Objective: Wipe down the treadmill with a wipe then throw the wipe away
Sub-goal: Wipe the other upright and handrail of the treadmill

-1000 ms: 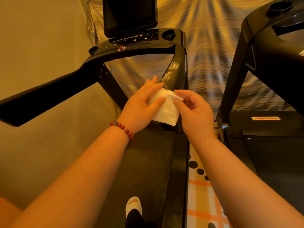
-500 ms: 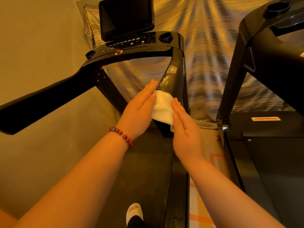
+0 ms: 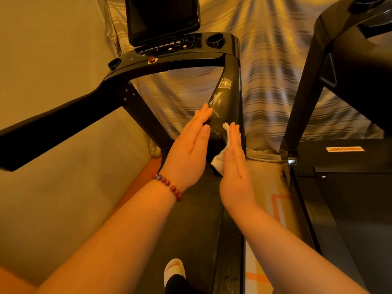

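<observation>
The wipe (image 3: 220, 161) is pressed against the right-hand post (image 3: 228, 96) of the treadmill (image 3: 182, 60), low on the post. It is pinned there by the right hand (image 3: 235, 172), which is held flat with straight, closed fingers; nothing is gripped, the cloth is only pressed under the palm. The wipe is bunched into a narrow strip. Its long axis runs along the post: one corner sticks out below the heel of the palm, and a crumpled tip shows beside the fingertips, pointing up the post. Most of the strip is hidden by the hand.

The left hand (image 3: 188, 151) is laid flat on the other side of the post, fingers straight and together, with nothing in it — its fingertips reach higher up the post than the wipe does. A red bead bracelet (image 3: 169, 186) is worn on that wrist.

Above the post a cup holder (image 3: 215, 40) is set in the console, and left of it a row of buttons, a red knob (image 3: 152, 60) and a dark screen (image 3: 162, 18). A long black handrail (image 3: 63, 122) stretches away to the left of the post. Behind the post a striped curtain (image 3: 271, 60) hangs. To the right of the post a second treadmill (image 3: 339, 102) stands. Below the post, on the belt (image 3: 191, 230), a foot in a pale slipper (image 3: 174, 269) is seen.
</observation>
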{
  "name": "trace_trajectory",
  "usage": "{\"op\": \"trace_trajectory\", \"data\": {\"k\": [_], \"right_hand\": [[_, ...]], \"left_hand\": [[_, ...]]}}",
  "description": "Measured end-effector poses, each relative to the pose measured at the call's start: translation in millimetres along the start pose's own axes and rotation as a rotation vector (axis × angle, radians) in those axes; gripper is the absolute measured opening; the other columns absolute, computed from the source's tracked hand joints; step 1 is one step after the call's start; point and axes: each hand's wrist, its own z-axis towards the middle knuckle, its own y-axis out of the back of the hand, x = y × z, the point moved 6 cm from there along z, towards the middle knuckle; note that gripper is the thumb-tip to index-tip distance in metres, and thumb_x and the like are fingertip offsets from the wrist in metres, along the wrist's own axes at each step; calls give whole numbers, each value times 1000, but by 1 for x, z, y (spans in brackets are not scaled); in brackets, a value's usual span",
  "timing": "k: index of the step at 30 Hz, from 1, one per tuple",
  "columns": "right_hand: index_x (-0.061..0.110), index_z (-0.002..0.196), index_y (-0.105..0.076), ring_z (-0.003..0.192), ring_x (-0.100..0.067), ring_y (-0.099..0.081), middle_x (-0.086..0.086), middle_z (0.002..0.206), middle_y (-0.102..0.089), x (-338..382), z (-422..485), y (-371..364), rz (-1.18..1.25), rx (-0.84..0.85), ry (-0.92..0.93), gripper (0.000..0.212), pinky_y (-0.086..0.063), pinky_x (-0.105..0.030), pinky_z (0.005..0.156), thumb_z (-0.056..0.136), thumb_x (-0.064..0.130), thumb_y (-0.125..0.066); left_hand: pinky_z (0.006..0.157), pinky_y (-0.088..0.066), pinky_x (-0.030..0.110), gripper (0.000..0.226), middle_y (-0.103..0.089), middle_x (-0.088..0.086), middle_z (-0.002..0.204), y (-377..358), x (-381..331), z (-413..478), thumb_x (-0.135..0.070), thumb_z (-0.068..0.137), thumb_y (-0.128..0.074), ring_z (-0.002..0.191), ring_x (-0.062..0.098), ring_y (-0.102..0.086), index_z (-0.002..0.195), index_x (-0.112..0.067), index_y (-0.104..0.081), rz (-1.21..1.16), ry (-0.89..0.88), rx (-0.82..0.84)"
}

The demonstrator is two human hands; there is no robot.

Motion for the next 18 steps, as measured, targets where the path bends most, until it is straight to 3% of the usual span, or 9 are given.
{"op": "trace_trajectory", "data": {"k": [5,9,13,16,18], "right_hand": [[53,140,-14,146,3,1,18,159,-6,5,25,2,12,5,-35,40,-8,-41,122,100,45,-18],[61,132,-11,144,7,-1,21,159,-6,-19,6,1,78,-33,-31,38,-5,-39,123,97,45,-14],[76,128,-12,146,-8,-11,16,161,-8,-17,7,1,80,24,-35,38,-6,-46,122,94,59,-16],[58,136,-14,144,7,1,21,160,-2,0,28,3,89,72,24,37,-2,-20,119,102,41,-16],[52,138,-14,144,7,3,20,160,-2,-1,32,3,89,77,57,38,-2,-18,118,104,34,-16]], "left_hand": [[110,-18,5,40,-29,-22,144,0,2,1,-22,105,-29,137,-6,-23,144,-26,-36,4,-28,-59],[106,-20,1,37,-36,-14,148,-5,1,-1,-22,105,-31,137,-5,-26,139,-26,-45,-5,-19,-146],[102,-20,-2,31,-36,-23,137,-9,0,-1,-21,105,-31,135,-4,-27,129,-36,-45,3,-28,-232],[101,-20,-3,30,-36,-24,135,-9,1,0,-22,104,-31,133,-7,-30,126,-38,-44,10,-43,-269],[99,-21,-4,31,-38,-23,134,-9,2,0,-22,104,-32,129,-11,-30,128,-35,-46,-1,-40,-280]]}}
